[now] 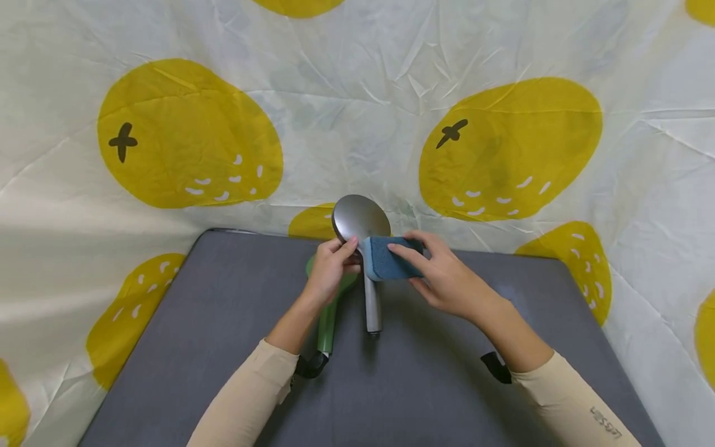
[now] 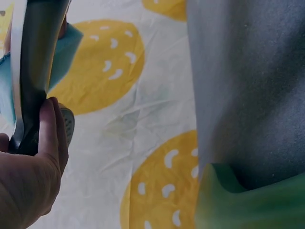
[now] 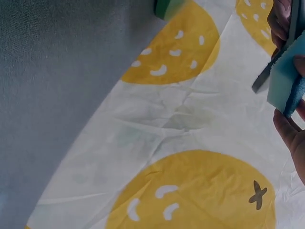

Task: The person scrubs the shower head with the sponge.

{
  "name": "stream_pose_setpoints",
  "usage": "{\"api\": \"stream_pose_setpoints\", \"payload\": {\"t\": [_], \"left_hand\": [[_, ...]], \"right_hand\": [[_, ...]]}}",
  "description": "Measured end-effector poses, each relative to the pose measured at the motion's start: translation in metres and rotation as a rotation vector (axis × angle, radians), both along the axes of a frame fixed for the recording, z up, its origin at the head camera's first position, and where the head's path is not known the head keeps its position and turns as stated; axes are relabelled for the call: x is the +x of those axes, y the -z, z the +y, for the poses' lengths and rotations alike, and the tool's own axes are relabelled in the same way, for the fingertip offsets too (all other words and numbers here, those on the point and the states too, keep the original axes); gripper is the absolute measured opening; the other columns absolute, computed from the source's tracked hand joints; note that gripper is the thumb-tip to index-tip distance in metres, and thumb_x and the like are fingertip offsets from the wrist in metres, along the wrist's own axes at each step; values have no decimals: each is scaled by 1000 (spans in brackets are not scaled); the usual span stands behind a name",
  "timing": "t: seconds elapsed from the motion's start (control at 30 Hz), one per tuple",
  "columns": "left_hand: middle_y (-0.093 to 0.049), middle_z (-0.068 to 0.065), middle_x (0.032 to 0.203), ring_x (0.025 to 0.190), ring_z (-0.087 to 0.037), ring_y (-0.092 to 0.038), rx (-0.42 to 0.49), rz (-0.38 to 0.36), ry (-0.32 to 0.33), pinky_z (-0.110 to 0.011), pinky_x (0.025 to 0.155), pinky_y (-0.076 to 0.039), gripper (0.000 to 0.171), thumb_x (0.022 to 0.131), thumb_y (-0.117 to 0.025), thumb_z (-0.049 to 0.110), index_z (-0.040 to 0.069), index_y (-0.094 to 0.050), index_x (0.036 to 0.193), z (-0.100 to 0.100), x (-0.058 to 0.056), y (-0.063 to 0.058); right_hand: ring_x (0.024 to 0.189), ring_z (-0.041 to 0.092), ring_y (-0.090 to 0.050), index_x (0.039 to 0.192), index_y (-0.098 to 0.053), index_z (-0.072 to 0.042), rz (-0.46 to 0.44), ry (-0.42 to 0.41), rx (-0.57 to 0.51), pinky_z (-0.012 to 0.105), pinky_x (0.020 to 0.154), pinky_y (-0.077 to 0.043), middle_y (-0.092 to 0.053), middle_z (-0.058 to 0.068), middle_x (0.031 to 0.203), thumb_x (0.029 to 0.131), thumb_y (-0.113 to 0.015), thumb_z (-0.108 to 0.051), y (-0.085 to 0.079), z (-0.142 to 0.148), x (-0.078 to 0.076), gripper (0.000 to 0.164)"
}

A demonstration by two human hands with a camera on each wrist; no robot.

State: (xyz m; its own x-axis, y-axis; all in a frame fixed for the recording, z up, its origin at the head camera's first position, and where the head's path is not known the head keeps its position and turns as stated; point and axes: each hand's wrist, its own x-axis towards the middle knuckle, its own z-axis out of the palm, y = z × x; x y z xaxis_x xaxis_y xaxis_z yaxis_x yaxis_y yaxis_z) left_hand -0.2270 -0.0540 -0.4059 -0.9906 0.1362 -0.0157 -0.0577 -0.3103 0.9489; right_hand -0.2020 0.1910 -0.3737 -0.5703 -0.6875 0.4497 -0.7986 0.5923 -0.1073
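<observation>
A silver handheld shower head (image 1: 360, 217) is held up over the grey table, its round head at the top and its handle (image 1: 372, 307) pointing down. My left hand (image 1: 328, 270) grips it at the neck, below the head. My right hand (image 1: 447, 273) pinches a blue two-layer sponge (image 1: 393, 257), whose paler side lies against the shower head's neck and upper handle. In the left wrist view, part of the perforated spray face (image 2: 69, 125) shows behind the left fingers. The right wrist view catches the sponge (image 3: 283, 83) between the right fingers and thumb.
Behind and below the left hand, a green object with a rounded head and straight handle (image 1: 326, 326) lies on the grey tabletop (image 1: 234, 310), partly hidden. White fabric with yellow fruit prints (image 1: 346, 136) hangs behind and around the table.
</observation>
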Motion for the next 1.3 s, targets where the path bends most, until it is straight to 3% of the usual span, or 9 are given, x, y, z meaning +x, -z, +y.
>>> {"api": "stream_pose_setpoints", "payload": {"t": [0.17,0.3,0.5,0.77,1.0,1.17,1.3], "left_hand": [[-70,0,75,66,-10,-67,28,-15,3,-25,62,-62,30,105,-55,11,-18,-64,108,1,-2,-3],[-70,-3,85,71,-11,-68,-42,-7,8,-27,65,-64,32,106,-56,14,-17,-65,111,2,-3,-5],[-70,-18,105,81,-13,-70,-128,4,-7,-30,70,-65,36,109,-54,19,-14,-66,118,3,-5,-7],[-73,-24,104,82,-17,-72,-319,44,-109,-33,67,-65,37,107,-57,29,-4,-72,115,0,-9,-4],[-75,-19,107,90,-23,-74,-365,40,-130,-35,68,-66,36,106,-59,31,0,-73,115,-5,-12,0],[-73,-17,113,97,-27,-74,-378,29,-113,-36,71,-66,38,106,-59,34,2,-73,120,-5,-8,-4],[-71,-17,117,96,-27,-74,-378,41,-106,-37,73,-66,40,106,-59,35,2,-72,123,-3,-4,-4]], "right_hand": [[125,43,-52,147,-54,-12,18,-31,-4,55,96,-53,-49,27,142,83,-82,0,-4,2,-4,71],[124,44,-52,145,-55,-11,28,-58,-4,57,98,-51,-49,28,141,83,-82,-1,-7,1,-6,68],[121,44,-52,143,-58,-12,42,-76,47,58,99,-51,-51,27,138,81,-82,1,-9,-3,-2,68],[121,39,-52,145,-59,-16,11,-80,185,49,94,-57,-50,21,140,83,-81,-3,1,-9,33,67],[113,32,-54,141,-62,-20,45,-178,294,41,90,-58,-54,16,137,82,-77,-3,13,-11,57,64],[114,34,-54,142,-63,-21,36,-124,318,42,90,-58,-53,17,138,83,-78,-5,7,-14,57,62],[113,38,-55,141,-64,-19,89,-57,317,45,88,-59,-54,20,136,85,-78,-7,1,-18,48,59]]}}
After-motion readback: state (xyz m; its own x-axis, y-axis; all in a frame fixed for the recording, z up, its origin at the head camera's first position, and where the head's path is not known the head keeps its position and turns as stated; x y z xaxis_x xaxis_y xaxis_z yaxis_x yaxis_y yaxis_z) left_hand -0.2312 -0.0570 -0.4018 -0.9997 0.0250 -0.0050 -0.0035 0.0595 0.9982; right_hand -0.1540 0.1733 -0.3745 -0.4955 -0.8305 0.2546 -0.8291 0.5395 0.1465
